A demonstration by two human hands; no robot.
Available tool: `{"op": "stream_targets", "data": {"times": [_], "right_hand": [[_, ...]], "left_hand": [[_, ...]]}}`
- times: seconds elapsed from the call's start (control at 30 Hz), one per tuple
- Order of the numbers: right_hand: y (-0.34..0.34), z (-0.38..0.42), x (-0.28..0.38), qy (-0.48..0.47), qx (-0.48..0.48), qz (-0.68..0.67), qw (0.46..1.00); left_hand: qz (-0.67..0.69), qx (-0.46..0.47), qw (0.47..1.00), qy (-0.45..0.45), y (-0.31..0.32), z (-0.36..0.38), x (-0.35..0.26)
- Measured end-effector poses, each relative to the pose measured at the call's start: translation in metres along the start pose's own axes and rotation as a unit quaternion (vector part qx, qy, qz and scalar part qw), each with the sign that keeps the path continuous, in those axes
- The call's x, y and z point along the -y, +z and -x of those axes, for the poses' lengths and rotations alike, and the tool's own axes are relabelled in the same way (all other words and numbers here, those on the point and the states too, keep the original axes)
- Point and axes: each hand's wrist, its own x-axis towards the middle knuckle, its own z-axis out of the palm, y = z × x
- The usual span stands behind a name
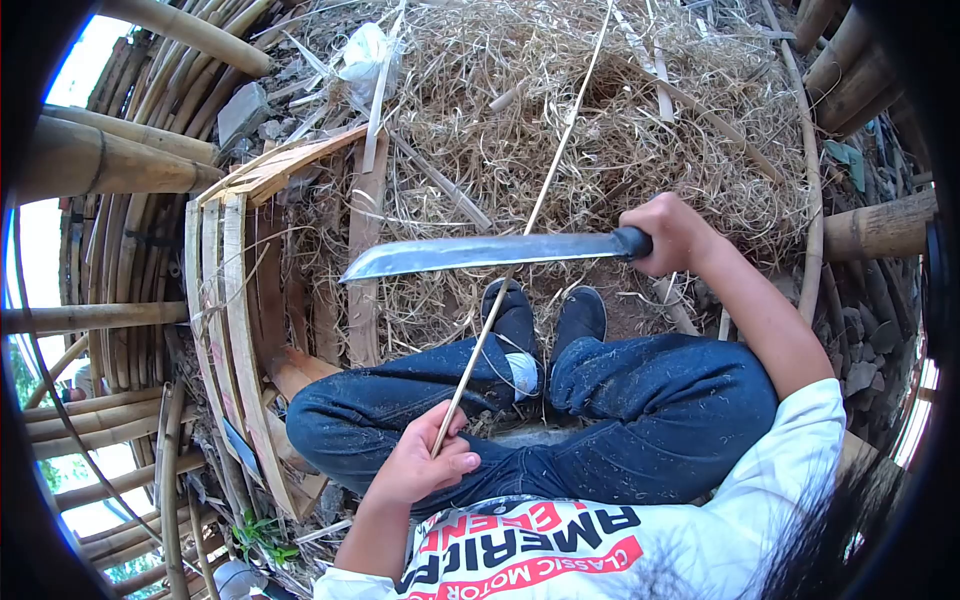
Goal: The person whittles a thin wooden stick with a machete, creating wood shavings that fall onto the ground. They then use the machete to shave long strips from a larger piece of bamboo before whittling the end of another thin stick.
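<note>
My right hand (668,235) grips the black handle of a machete (480,255). Its long blade points left, level across the view in front of my shoes. In my left hand (425,458), low over my left thigh, is the near end of a thin bamboo strip (540,195). The fingers are closed around it, with the thumb lying along its side. From there the strip slants up and away to the top of the view, crossing the blade near its middle.
A heap of dry bamboo shavings (600,130) covers the ground ahead. A wooden crate (225,300) stands on my left, close to my knee. Bamboo poles (110,165) jut in from the left, and another pole (880,228) from the right. A white plastic bag (368,58) lies at upper left.
</note>
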Motion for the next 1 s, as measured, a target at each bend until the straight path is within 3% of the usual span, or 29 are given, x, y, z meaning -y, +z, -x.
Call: {"op": "stream_targets", "data": {"times": [0.1,0.2,0.37,0.47,0.57,0.73,0.9,1.0], "right_hand": [[0.009,-0.004,0.007,0.006,0.046,-0.080,0.996],[0.000,-0.014,0.021,0.185,0.181,-0.251,0.933],[0.009,-0.009,0.009,0.235,0.225,-0.292,0.899],[0.003,-0.014,0.016,0.307,0.304,-0.313,0.846],[0.008,-0.009,0.010,0.291,0.283,-0.304,0.862],[0.005,-0.007,0.010,0.300,0.271,-0.296,0.866],[-0.010,-0.009,0.018,0.198,0.171,-0.267,0.928],[-0.020,-0.017,0.037,0.190,0.159,-0.232,0.940]], "left_hand": [[0.003,-0.002,1.000,-0.002,-0.003,-0.002,0.000],[0.009,-0.014,1.000,0.013,-0.005,-0.004,-0.001],[-0.004,-0.014,1.000,0.010,-0.005,-0.004,-0.002],[-0.018,-0.021,1.000,0.010,0.000,-0.003,-0.007],[-0.137,-0.025,0.989,0.043,0.001,-0.006,-0.010],[-0.110,-0.044,0.992,0.039,0.005,-0.011,-0.009],[-0.055,-0.021,0.997,0.040,0.001,-0.013,-0.007],[-0.153,-0.008,0.986,0.072,0.001,-0.019,0.001]]}}
